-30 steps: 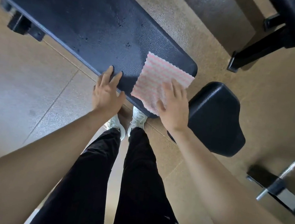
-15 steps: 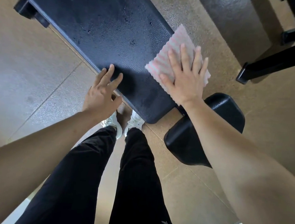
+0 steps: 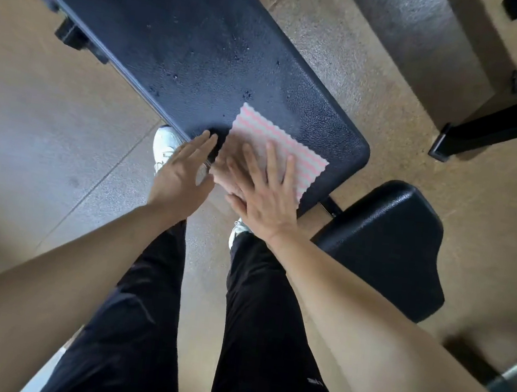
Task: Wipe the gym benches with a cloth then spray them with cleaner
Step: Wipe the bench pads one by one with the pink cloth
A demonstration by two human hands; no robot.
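One pink-and-white striped cloth [image 3: 283, 148] is pressed flat on the near end of the long black bench pad [image 3: 185, 39] by the right hand [image 3: 265, 193], fingers spread apart on top of it. The left hand [image 3: 180, 175] is held flat at the pad's near edge, fingers extended and close together, nothing gripped. One smaller seat pad [image 3: 383, 245] is seen just beside, two white shoes [image 3: 164, 146] on the brown floor [image 3: 33, 125].

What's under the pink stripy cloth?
The black bench pad lies under the cloth, and the right hand presses on top. Whether the covered patch is wet or dirty cannot be seen.
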